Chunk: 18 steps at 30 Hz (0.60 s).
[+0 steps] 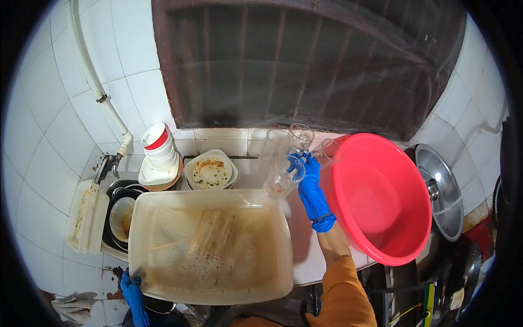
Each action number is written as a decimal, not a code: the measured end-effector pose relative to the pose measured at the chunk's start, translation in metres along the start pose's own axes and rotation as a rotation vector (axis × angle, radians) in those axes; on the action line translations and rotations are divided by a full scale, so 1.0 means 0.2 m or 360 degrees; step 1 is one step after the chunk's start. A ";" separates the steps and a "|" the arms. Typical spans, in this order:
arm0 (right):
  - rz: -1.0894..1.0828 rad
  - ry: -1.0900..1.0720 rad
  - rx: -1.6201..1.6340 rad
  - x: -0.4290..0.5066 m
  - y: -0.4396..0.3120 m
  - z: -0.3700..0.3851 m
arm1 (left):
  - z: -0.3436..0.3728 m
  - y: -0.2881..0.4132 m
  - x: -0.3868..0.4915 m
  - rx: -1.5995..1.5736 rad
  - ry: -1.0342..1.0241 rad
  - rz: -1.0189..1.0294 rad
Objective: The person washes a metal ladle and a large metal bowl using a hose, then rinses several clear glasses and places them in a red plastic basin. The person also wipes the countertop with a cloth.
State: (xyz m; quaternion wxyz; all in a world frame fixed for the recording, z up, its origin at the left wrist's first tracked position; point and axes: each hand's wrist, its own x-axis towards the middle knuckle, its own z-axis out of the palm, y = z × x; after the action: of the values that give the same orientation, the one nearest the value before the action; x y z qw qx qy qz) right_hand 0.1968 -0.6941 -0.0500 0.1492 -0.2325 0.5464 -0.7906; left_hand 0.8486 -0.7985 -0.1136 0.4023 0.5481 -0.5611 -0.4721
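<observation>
My right hand (308, 173), in a blue rubber glove, holds several clear glass mugs (284, 178) in a cluster, apparently by their handles. The mugs point outward in different directions over the white-tiled counter (304, 261). My left hand (134, 296), also gloved in blue, grips the near left corner of a translucent plastic tub (286, 261); its fingertips are partly hidden. Cloudy, soapy water fills much of the tub. Under the foam lie long thin sticks (208, 233), which look like chopsticks. A pink plastic basin (423, 229) stands just right of my right forearm.
White bowls (157, 145) are stacked at the back left beside food-stained dishes (212, 169). Farther left, a black pan (109, 220) and a stained rectangular container (86, 218) crowd the sink below a tap (115, 169). A metal lid (449, 204) leans behind the pink basin.
</observation>
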 end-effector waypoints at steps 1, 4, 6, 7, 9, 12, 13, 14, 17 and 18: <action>0.0008 0.0083 0.0109 0.03 0.03 0.00 | 0.00 -0.01 0.00 0.0101 0.0039 -0.0003; 0.0160 0.0311 0.0473 0.11 0.15 0.00 | -0.02 -0.04 0.01 0.0211 0.0066 -0.0044; 0.0188 0.0424 0.0872 0.16 0.25 -0.01 | -0.02 -0.04 0.01 0.0204 0.0049 0.0033; 0.0160 0.0402 0.0554 0.17 0.30 -0.01 | -0.02 -0.03 0.00 0.0163 0.0124 -0.0033; 0.0116 0.0444 0.0022 0.17 0.42 -0.04 | 0.04 0.04 -0.02 0.0034 0.0145 -0.0024; 0.0080 0.0447 0.0312 0.16 0.60 -0.11 | 0.17 0.31 -0.08 0.0487 0.0253 0.0292; 0.0215 0.0399 0.0822 0.15 0.65 -0.14 | 0.28 0.42 -0.11 0.0665 0.0380 0.0511; 0.0299 0.0280 0.1371 0.13 0.70 -0.17 | 0.35 0.57 -0.14 0.0793 0.0280 0.0647; 0.0321 0.0516 0.1544 0.07 0.82 -0.23 | 0.74 0.96 -0.12 0.0166 -0.0268 0.0618; 0.0399 0.0573 0.1489 0.06 0.84 -0.24 | 0.87 1.08 -0.12 0.0431 -0.0496 0.0705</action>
State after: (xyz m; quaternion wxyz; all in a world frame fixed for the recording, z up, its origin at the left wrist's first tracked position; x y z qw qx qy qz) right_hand 0.1585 -0.7212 -0.2186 0.2345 0.0661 0.1751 -0.9539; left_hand 0.6304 -0.7702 0.0573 0.3278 0.3819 -0.7798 -0.3723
